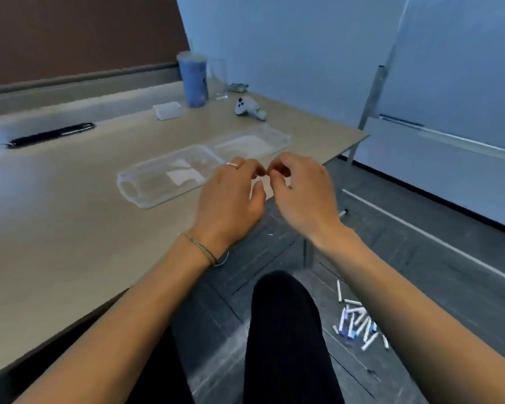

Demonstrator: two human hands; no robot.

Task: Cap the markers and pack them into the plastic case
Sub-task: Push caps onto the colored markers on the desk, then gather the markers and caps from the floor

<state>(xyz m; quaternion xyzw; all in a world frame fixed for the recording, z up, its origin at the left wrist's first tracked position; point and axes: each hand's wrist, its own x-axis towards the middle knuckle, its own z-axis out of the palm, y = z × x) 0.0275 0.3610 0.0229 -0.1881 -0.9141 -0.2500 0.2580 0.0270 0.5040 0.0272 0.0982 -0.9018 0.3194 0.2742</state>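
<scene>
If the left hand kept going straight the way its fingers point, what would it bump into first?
Probably the right hand: the left hand has fingertips almost meeting it above the table's edge. Depth is hard to judge.

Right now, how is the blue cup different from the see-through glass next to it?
The blue cup is solid blue, so you cannot see through it; the glass is clear and shows the wall behind. The blue cup looks wider and has a lid on top; the glass looks slimmer and open. Both stand upright, side by side, at the far end of the table.
</scene>
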